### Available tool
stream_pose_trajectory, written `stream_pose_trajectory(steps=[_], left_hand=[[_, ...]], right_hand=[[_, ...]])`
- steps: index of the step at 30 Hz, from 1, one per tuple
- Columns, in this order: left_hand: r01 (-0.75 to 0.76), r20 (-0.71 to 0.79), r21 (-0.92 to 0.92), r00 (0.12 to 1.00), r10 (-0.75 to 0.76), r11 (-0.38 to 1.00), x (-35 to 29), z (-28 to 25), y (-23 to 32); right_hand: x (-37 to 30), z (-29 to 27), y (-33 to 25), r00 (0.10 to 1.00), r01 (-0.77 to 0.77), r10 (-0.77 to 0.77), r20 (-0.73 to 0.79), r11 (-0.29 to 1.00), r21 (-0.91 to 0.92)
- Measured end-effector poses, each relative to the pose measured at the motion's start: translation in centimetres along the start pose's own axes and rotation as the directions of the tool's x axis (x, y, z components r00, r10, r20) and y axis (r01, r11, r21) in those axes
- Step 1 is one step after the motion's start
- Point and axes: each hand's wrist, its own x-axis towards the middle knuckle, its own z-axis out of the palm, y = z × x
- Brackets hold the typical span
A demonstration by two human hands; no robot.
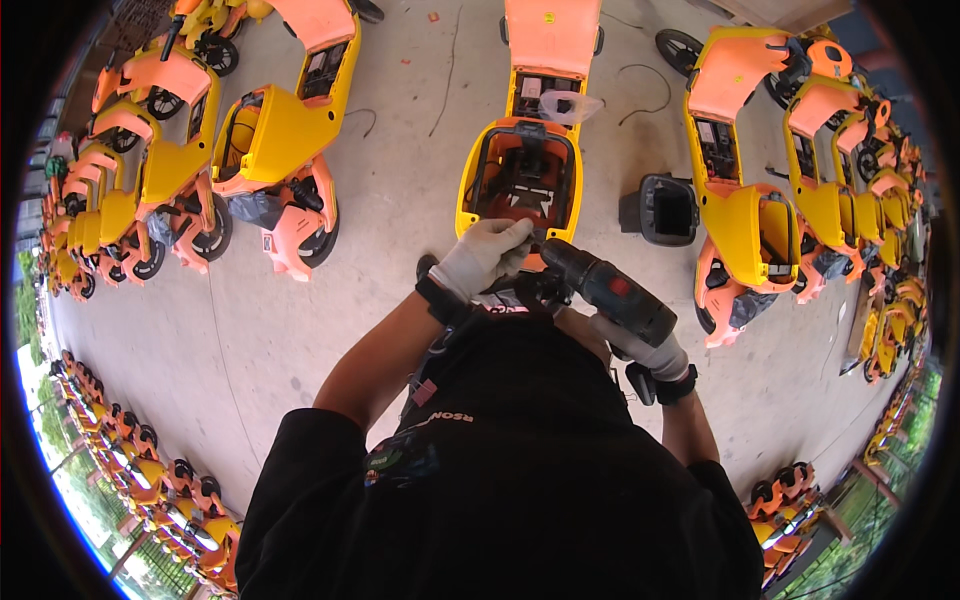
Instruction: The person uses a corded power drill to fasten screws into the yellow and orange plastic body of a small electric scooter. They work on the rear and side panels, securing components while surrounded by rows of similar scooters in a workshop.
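In front of me stands a yellow and orange scooter (467,190), its yellow body open at the top over a dark inner cavity (515,180). My right hand (650,348), in a white glove, grips a dark cordless drill (620,295). The drill's nose points left and away, toward the scooter's near rim. My left hand (485,257), also gloved, is closed in a pinch at that rim, close to the drill's tip. Whatever its fingers hold is too small to make out. A clear plastic piece (572,106) lies on the scooter beyond the opening.
A black plastic bin (667,210) sits on the concrete floor (400,200) right of the scooter. More opened scooters stand left (275,140) and right (745,220), with rows behind them. Thin dark cables (650,90) lie on the floor.
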Motion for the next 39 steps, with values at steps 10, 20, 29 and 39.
stream_pose_trajectory(steps=[10,20,29,39], left_hand=[[-0.027,0.109,-0.117,0.993,0.040,0.993,0.4,-0.3,0.3],[0.171,0.059,-0.230,0.985,-0.161,0.958,2.5,-2.0,-3.5],[0.262,-0.213,-0.151,0.933,-0.291,0.953,8.5,-3.6,-11.0],[0.302,-0.121,0.511,0.952,-0.280,0.805,14.0,-5.8,-9.4]], right_hand=[[0.8,0.5,0.2,0.992,0.128,-0.127,-0.027,0.992,0.020],[1.2,1.0,2.1,1.000,-0.015,0.016,0.006,0.997,-0.080],[2.6,2.9,7.4,0.987,-0.160,0.146,-0.066,0.920,-0.358],[5.1,2.5,10.0,0.978,-0.207,0.196,-0.067,0.923,-0.323]])
